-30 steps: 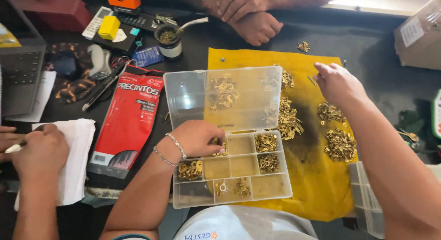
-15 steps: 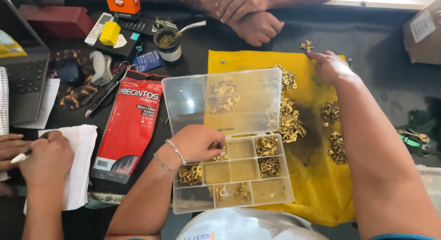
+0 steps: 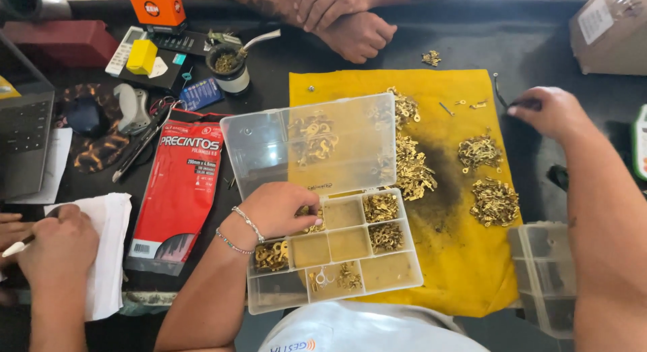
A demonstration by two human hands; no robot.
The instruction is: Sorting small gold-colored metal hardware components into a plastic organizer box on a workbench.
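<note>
Brass bits sorted so far: clear plastic compartment box [image 3: 337,254] near centre, lid flipped up and back; small gold-coloured metal terminals [image 3: 379,207] sitting in roughly six or seven cells, though none looks anywhere near full.
Cells still bare: middle ones plus the near right cell, pretty much nothing in them.
Left to sort: several loose heaps on the yellow cloth [image 3: 465,271] — long heap [image 3: 411,164] right behind the box, two smaller piles [image 3: 480,152] and [image 3: 495,201] further right, a few strays at the far edge. Looks like well under half done, just a guess.
Left hand [image 3: 280,209]: resting on the far-left cells of the box, fingers curled down into the terminals; pinching something or just touching, can't tell.
Right hand [image 3: 549,111]: off the far right edge of the cloth, fingers closed loosely round a thin dark thing; can't tell what.
Second box: another clear plastic organiser [image 3: 547,274] near right, looking unfilled.
Other stuff: red plastic packet [image 3: 176,193] left of the box, gourd cup with metal straw [image 3: 230,67] far left.
Other people: hand with pen on white paper [image 3: 57,241] near left, clasped hands [image 3: 340,18] at far edge.
</note>
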